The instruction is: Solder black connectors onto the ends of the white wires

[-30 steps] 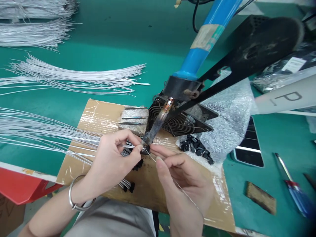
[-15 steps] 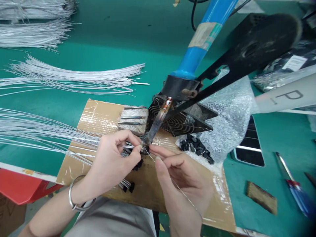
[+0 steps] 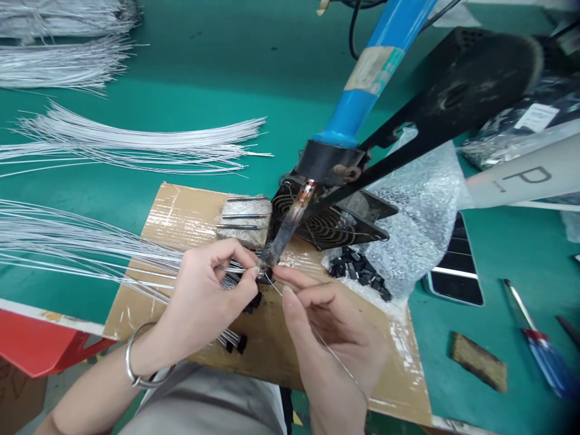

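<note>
A soldering iron (image 3: pixel 347 112) with a blue handle is held at a slant by a black stand (image 3: pixel 435 103), its dark tip pointing down between my hands. My left hand (image 3: pixel 211 299) is closed in a pinch on a white wire (image 3: pixel 236 270) close under the tip. What sits at the wire's end is small and partly hidden by my fingers. Thin solder wire (image 3: pixel 335 356) runs across my right hand (image 3: pixel 333 326), pinched between thumb and fingers, its end reaching the iron's tip. Black connectors with wires (image 3: pixel 235 343) lie below my left hand on the cardboard (image 3: pixel 158 235).
White wire bundles (image 3: pixel 149 142) spread over the green table at left. Behind the iron's tip is a black fan (image 3: pixel 317 223). Loose black connectors (image 3: pixel 357 269) lie by bubble wrap (image 3: pixel 417 223). A phone (image 3: pixel 455 266), a brown sponge-like block (image 3: pixel 479 361) and a screwdriver (image 3: pixel 541 350) are at right.
My right hand has shifted very slightly left with the solder wire. My left hand keeps its pinch in the same place, and the view has moved a little.
</note>
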### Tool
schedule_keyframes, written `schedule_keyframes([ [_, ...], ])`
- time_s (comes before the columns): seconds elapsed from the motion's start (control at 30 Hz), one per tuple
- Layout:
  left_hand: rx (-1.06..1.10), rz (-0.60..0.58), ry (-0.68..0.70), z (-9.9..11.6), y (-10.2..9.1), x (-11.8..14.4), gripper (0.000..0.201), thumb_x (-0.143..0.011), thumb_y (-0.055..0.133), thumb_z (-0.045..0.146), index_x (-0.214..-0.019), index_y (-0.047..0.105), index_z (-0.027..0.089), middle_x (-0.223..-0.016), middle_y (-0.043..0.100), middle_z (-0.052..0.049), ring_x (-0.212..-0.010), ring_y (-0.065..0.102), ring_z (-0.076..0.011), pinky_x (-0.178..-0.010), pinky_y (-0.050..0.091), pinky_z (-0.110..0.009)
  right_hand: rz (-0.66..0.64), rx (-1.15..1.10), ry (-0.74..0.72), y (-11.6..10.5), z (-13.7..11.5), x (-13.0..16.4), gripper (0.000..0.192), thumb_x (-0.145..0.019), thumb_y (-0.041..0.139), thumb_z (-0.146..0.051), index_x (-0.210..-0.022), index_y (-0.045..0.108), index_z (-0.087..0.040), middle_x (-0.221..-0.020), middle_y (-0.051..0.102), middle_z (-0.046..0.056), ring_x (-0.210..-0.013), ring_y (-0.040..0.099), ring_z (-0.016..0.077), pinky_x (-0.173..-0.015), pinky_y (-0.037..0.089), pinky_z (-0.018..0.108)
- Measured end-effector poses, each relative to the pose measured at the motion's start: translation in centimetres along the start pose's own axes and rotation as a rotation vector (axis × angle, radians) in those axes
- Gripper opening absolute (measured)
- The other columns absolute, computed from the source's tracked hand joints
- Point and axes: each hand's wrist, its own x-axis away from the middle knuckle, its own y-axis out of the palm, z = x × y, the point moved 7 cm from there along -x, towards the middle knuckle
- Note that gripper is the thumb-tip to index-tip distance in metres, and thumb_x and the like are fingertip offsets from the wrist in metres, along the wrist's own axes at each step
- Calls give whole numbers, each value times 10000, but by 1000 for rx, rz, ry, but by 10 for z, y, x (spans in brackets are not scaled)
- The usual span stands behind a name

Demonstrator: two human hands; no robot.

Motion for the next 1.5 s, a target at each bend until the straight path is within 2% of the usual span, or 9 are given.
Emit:
schedule_keyframes([
  [0.1, -11, -10, -6, 1, 1, 0, 112, -777, 625, 267, -716, 674, 187, -797, 750, -55, -667, 633, -178, -545, 381, -291, 17, 22, -6, -1, -1, 0, 186, -929, 718, -159, -775, 638, -227, -1078, 817, 16, -1010, 786, 143, -867, 632, 197],
  [0.33, 18, -19, -12, 1, 1, 3, 137, -784, 622, 292, -716, 662, 181, -825, 760, -81, -763, 700, -230, -618, 469, -321, 36, 31, -16, -2, -2, 2, 178, -918, 735, -169, -773, 647, -225, -1061, 820, 35, -992, 791, 167, -846, 645, 235],
  [0.7, -24, 3, 19, 4, 1, 2, 118, -787, 621, 252, -718, 682, 178, -788, 756, -61, -667, 643, -176, -530, 398, -279, 49, 40, -5, -3, -2, 1, 188, -914, 742, -198, -753, 646, -212, -1038, 819, 67, -976, 790, 205, -839, 651, 304],
  [0.9, -36, 8, 37, 6, 1, 3, 123, -798, 621, 251, -710, 674, 184, -779, 754, -63, -694, 669, -192, -557, 446, -288, 57, 49, -3, -1, -3, 2, 190, -915, 753, -199, -753, 656, -219, -1026, 821, 36, -963, 786, 166, -857, 623, 242],
  [1.17, -16, -5, 12, 1, 0, 4, 109, -792, 628, 255, -719, 667, 184, -822, 762, -73, -759, 702, -222, -615, 485, -315, 61, 37, 22, -2, -1, 2, 210, -921, 740, -229, -739, 637, -214, -1029, 817, 57, -950, 787, 190, -834, 635, 283],
  [1.4, -84, -33, 26, -6, 1, 4, 88, -804, 625, 221, -734, 672, 196, -797, 761, -49, -656, 631, -172, -537, 398, -287, 71, 5, 100, 3, 4, 7, 232, -931, 722, -263, -726, 625, -213, -1022, 819, 46, -921, 787, 187, -807, 623, 275],
  [1.5, -210, -34, 79, -8, -2, 6, 100, -821, 630, 190, -743, 692, 199, -777, 764, -26, -493, 473, -115, -472, 330, -281, 117, 64, 65, -14, 8, 1, 219, -919, 741, -277, -734, 641, -218, -990, 817, 47, -930, 786, 209, -834, 618, 318],
])
